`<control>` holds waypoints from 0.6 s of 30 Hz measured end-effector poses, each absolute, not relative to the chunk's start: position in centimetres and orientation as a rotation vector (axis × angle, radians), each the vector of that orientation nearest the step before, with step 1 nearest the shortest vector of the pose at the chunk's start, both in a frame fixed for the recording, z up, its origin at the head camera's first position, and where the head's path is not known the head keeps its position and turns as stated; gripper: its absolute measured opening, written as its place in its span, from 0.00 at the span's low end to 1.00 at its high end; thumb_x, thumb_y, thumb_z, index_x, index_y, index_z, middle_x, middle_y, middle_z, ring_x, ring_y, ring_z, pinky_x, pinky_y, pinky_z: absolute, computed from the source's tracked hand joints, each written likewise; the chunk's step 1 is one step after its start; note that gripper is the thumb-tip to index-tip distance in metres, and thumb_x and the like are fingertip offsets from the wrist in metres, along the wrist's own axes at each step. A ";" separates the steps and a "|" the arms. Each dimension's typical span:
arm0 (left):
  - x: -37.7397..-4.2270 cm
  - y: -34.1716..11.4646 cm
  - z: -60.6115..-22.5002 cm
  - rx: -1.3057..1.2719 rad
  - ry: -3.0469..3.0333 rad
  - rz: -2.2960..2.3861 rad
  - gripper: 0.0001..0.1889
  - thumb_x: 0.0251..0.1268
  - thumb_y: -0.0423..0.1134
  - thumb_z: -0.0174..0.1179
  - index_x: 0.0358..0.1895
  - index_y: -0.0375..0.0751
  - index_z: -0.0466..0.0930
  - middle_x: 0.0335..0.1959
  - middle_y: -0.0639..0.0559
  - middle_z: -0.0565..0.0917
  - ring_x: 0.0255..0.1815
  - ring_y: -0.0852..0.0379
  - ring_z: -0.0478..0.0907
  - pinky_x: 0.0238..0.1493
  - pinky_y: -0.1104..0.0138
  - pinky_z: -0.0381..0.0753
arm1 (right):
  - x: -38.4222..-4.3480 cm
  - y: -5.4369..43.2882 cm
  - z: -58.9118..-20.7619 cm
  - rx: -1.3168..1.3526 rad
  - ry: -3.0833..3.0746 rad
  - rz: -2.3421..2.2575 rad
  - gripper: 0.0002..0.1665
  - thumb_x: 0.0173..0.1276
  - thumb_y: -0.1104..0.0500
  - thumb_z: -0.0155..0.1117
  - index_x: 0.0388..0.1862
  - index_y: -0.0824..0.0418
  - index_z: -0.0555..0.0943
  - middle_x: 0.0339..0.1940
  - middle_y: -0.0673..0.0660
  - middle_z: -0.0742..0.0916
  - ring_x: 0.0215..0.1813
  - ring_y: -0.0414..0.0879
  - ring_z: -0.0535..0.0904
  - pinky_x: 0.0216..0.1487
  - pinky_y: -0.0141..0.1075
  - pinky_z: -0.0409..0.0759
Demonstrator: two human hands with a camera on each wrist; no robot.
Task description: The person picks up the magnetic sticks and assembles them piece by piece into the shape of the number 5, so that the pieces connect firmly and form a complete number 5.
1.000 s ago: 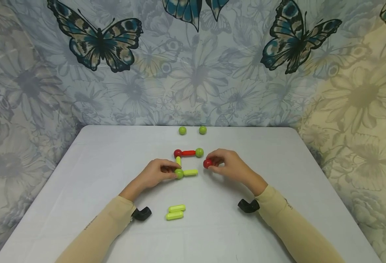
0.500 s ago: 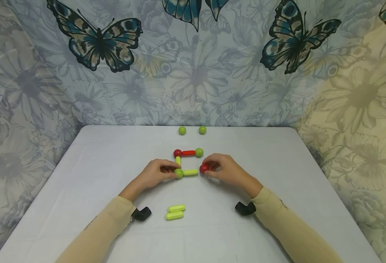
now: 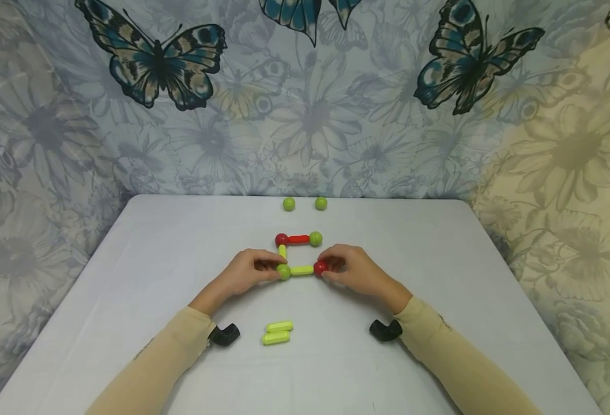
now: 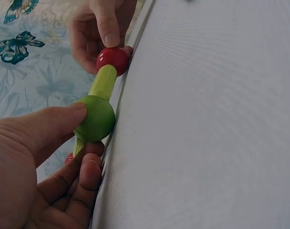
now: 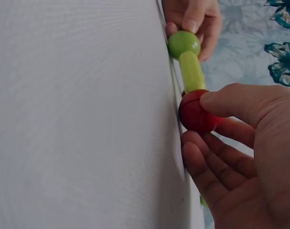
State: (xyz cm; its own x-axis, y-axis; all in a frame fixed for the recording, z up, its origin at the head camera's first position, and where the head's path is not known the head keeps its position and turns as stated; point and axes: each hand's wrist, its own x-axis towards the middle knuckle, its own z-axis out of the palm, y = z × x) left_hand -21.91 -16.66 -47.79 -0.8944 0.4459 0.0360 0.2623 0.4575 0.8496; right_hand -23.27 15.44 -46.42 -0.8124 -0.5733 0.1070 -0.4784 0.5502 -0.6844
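My left hand [image 3: 248, 272] pinches a green ball [image 4: 95, 118] at the near left corner of a joined ball-and-rod shape. From that ball a yellow-green rod [image 3: 301, 270] runs right to a red ball [image 5: 198, 111], which my right hand [image 3: 359, 270] holds between thumb and fingers. Rod and red ball touch end to end. Another yellow-green rod [image 3: 282, 251] leads from the green ball back to a second red ball [image 3: 281, 239]. From there a red rod [image 3: 298, 239] reaches a second green ball [image 3: 315, 238].
Two loose green balls [image 3: 289, 203] sit at the table's back edge. A pair of yellow-green rods [image 3: 276, 337] lies side by side nearer the front of the white table [image 3: 180, 230]. Behind stands a butterfly-patterned wall covering [image 3: 310, 115].
My right hand has brought the red ball left and nearer, until it meets the rod's free end. My left hand keeps its grip on the green ball and has hardly moved.
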 end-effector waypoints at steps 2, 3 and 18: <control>-22.0 -16.6 -47.7 0.619 2.512 1.411 0.16 0.69 0.37 0.76 0.58 0.47 0.93 0.43 0.58 0.88 0.43 0.55 0.83 0.45 0.64 0.83 | -23.3 15.5 -46.4 -0.900 2.652 -1.113 0.20 0.68 0.65 0.79 0.58 0.59 0.88 0.44 0.46 0.88 0.45 0.44 0.83 0.49 0.39 0.85; -22.0 -16.6 -47.6 0.619 2.513 1.410 0.15 0.69 0.37 0.76 0.58 0.47 0.93 0.43 0.58 0.88 0.43 0.55 0.83 0.45 0.64 0.83 | -23.3 15.5 -46.4 -0.896 2.648 -1.119 0.20 0.69 0.65 0.79 0.58 0.59 0.88 0.45 0.46 0.88 0.45 0.44 0.83 0.49 0.40 0.85; -21.8 -16.5 -47.5 0.604 2.514 1.409 0.16 0.69 0.37 0.76 0.58 0.48 0.93 0.43 0.57 0.88 0.43 0.55 0.82 0.45 0.65 0.82 | -23.9 15.9 -47.4 -0.918 2.569 -1.216 0.16 0.71 0.63 0.78 0.56 0.52 0.91 0.43 0.43 0.89 0.44 0.44 0.82 0.47 0.38 0.84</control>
